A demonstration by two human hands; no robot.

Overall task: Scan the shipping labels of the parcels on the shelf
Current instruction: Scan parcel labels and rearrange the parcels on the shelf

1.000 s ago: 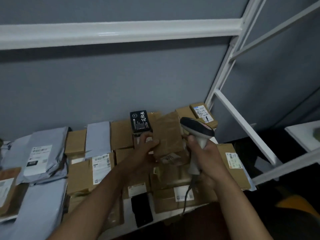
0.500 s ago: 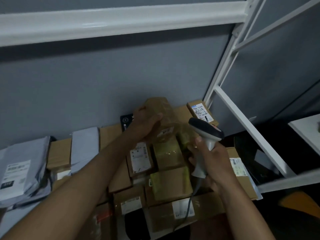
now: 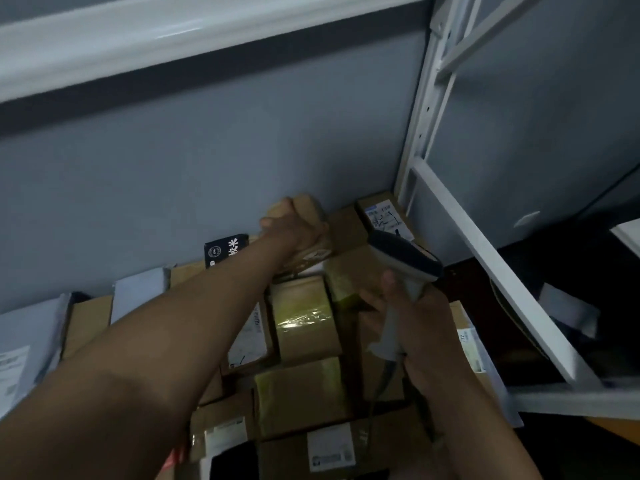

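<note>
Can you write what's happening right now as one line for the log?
left hand: grips brown parcel at back wall | right hand: holds scanner | label being scanned: cannot tell

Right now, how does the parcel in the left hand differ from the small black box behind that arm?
The brown parcel is wrapped in tan paper or tape; the black box is dark with white characters printed on it. The left hand holds the brown parcel tilted up at the back wall, while the black box rests untouched among the other parcels. The brown parcel shows a small white label low on its face; no such label shows on the black box. Both sit at the back of the shelf.
</note>
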